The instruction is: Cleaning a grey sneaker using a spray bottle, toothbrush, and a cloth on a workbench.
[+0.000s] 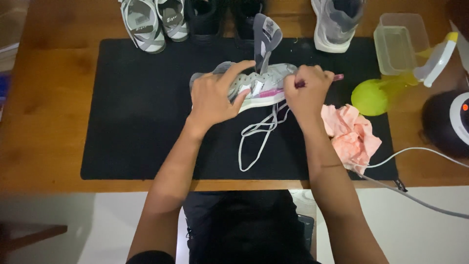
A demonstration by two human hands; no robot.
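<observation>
Closest to the lens: the person's dark lap and two bare forearms reaching up over the wooden table [49, 122] onto a black mat [137, 107]. Left hand [215, 98] sits on top of a grey sneaker [259, 83], fingers spread and curled over the upper, pinning it down at mat centre. Right hand [308, 90] is closed in a fist round a pink brush [337, 77] — handle tip pokes out to the right, the working end is hidden against the shoe's toe end. The sneaker lies on its side, tongue [266, 36] sticking up toward the far edge, white lace [259, 134] trailing loose toward the person.

Just right of the r. wrist — a crumpled pink cloth [351, 134]. Further right, a yellow-green spray bottle [391, 90] lying down, clear plastic tub [400, 44] behind it, white cable [415, 151] crossing the mat corner. Along the far edge: grey sandals [154, 22], a dark pair [222, 17], another grey sneaker [337, 22].
</observation>
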